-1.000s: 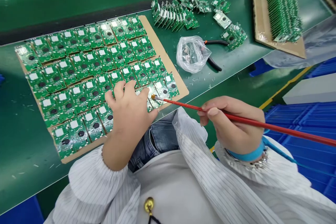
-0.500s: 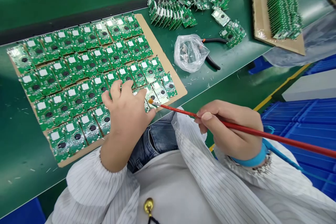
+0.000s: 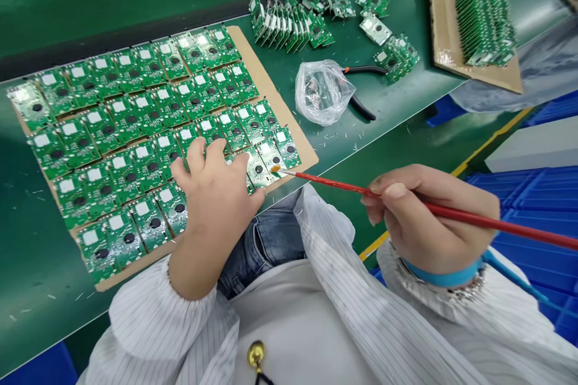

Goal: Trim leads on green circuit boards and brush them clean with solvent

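Observation:
Several small green circuit boards lie in rows on a brown cardboard sheet on the green table. My left hand rests on the boards at the sheet's near right corner, fingers spread and pressing flat. My right hand pinches a long red-handled brush. The bristle tip touches a board in the nearest row, just right of my left fingers. A blue strap circles my right wrist.
A clear plastic bag and black-handled pliers lie right of the sheet. Loose and stacked boards sit at the back. A second cardboard at far right holds a row of upright boards. Blue crates stand below the table edge.
The brush tip moved slightly right along the near row of boards, and my right hand drew back to the right. My left hand stays pressed on the boards.

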`<action>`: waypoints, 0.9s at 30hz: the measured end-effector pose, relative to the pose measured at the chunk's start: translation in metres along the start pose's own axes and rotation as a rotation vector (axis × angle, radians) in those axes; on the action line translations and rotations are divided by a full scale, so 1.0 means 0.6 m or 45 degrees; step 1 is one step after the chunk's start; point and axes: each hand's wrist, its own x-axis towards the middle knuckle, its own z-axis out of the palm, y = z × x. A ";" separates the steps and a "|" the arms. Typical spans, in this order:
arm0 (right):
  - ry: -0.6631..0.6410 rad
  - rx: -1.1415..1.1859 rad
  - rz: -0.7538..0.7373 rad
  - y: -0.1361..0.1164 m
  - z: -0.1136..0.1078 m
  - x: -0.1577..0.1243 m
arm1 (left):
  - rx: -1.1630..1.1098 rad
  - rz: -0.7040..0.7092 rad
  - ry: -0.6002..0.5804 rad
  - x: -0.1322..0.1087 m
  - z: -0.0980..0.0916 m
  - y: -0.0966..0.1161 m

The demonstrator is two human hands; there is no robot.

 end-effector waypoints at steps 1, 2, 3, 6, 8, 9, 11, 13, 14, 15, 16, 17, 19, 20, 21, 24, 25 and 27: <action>0.039 0.030 -0.018 0.003 0.000 0.000 | 0.000 0.009 0.009 0.001 0.000 0.002; 0.073 0.060 -0.034 0.006 0.002 0.001 | -0.005 0.020 0.022 0.002 0.000 0.005; 0.091 0.082 -0.044 0.009 0.004 0.002 | -0.014 0.033 0.031 0.004 0.000 0.008; 0.072 0.104 -0.040 0.015 0.013 0.006 | -0.047 0.065 0.045 0.010 0.003 0.018; 0.047 0.097 -0.031 0.018 0.019 0.009 | -0.057 0.073 0.047 0.013 0.007 0.024; 0.030 0.088 -0.026 0.018 0.020 0.011 | -0.057 0.075 0.050 0.015 0.010 0.026; -0.012 0.052 -0.030 0.018 0.021 0.014 | -0.056 0.075 0.051 0.018 0.014 0.029; -0.083 -0.013 -0.040 0.015 0.017 0.016 | -0.056 0.067 0.044 0.020 0.016 0.031; -0.123 -0.049 -0.047 0.013 0.014 0.017 | -0.059 0.064 0.034 0.021 0.016 0.032; -0.160 -0.081 -0.053 0.011 0.010 0.017 | -0.062 0.061 0.027 0.022 0.015 0.032; -0.186 -0.105 -0.055 0.008 0.007 0.017 | -0.065 0.061 0.022 0.022 0.014 0.032; -0.203 -0.117 -0.052 0.006 0.003 0.017 | -0.068 0.062 0.020 0.023 0.013 0.032; -0.201 -0.120 -0.035 0.003 -0.003 0.018 | -0.069 0.064 0.022 0.025 0.012 0.032; -0.186 -0.118 -0.026 0.002 -0.004 0.018 | -0.068 0.066 0.022 0.026 0.011 0.032; -0.168 -0.120 -0.018 0.002 -0.006 0.018 | -0.066 0.069 0.023 0.026 0.011 0.032; -0.123 -0.133 -0.013 0.003 -0.007 0.017 | -0.067 0.073 0.022 0.027 0.011 0.032; -0.115 -0.132 -0.010 0.004 -0.008 0.016 | -0.069 0.073 0.020 0.027 0.011 0.032; -0.093 -0.098 0.000 0.007 -0.009 0.014 | -0.072 0.067 0.017 0.027 0.012 0.032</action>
